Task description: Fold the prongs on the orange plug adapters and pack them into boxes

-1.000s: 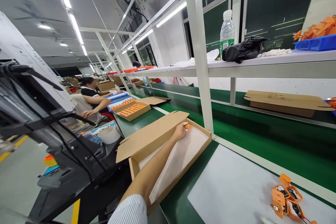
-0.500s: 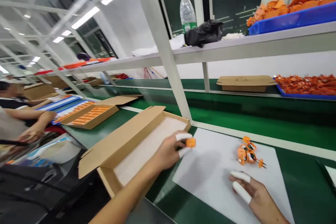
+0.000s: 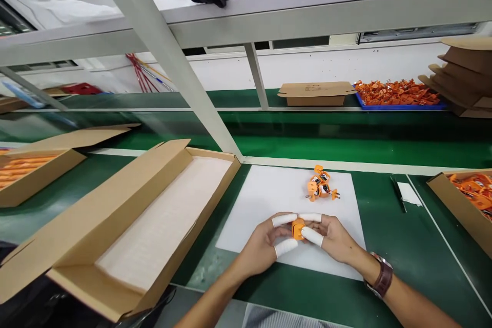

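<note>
Over the white sheet (image 3: pixel 246 210), a small orange plastic part (image 3: pixel 298 229) is held between both my hands. My left hand (image 3: pixel 265 243) grips it from the left, its thumb and forefinger in white finger cots. From the right, my right hand (image 3: pixel 330 236) pinches the same part, also with white cots on thumb and forefinger. What the part is exactly, I cannot tell. Beyond my hands, a small cluster of similar orange parts (image 3: pixel 320 184) with dark and metal bits lies on the sheet.
Left of the sheet stands an open cardboard box (image 3: pixel 211 225) lined with white paper. A dark pen (image 3: pixel 398 195) and a white slip (image 3: pixel 409 193) lie to the right, near a carton (image 3: pixel 457 205) of orange parts. A blue tray (image 3: pixel 403 106) of orange pieces sits behind.
My view has swung right and down. The right hand, empty before, has come to the left hand and now grips the orange part too. The cluster still lies on the sheet.
</note>
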### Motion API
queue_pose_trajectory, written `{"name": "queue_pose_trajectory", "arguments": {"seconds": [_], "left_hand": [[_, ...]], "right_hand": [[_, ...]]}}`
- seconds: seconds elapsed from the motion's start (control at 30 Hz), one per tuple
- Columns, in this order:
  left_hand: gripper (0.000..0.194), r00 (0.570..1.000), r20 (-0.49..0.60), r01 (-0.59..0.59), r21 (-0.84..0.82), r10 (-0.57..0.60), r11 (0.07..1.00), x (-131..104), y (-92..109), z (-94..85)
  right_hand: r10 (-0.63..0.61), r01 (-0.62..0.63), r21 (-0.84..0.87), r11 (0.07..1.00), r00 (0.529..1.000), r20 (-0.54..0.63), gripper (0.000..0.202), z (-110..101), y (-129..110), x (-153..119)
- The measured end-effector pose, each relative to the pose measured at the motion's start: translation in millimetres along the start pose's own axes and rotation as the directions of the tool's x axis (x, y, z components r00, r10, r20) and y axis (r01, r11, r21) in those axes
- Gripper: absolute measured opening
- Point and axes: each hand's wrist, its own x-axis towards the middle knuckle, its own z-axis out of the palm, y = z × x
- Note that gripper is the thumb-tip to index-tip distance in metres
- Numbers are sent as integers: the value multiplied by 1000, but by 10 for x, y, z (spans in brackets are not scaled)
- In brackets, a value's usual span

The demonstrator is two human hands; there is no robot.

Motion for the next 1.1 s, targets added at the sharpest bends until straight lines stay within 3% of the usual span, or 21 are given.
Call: {"name": "queue_pose_trajectory", "arguments": {"seconds": [0.1, 0.33, 0.53, 0.8, 1.1], "left_hand": [[44, 988, 22, 153, -133, -152, 979, 26, -29, -37], [36, 984, -40, 162, -163, -171, 973, 89, -85, 16], [32, 976, -74, 187, -204, -205, 961, 73, -126, 26], [27, 985, -76, 135, -244, -158, 960, 28, -205, 58], [39, 992, -87, 83, -130, -95, 988, 6, -228, 82]], "right_hand": [[-35, 33, -62, 998, 999, -35, 48, 11, 81, 8], [-1, -1, -162, 987, 1000, -17, 41, 14, 164, 1], [51, -53, -125, 991, 999, -19, 43, 20, 73, -1], [36, -55, -187, 981, 994, -103, 34, 115, 17, 45], [113, -116, -40, 992, 991, -70, 49, 46, 57, 72]]}}
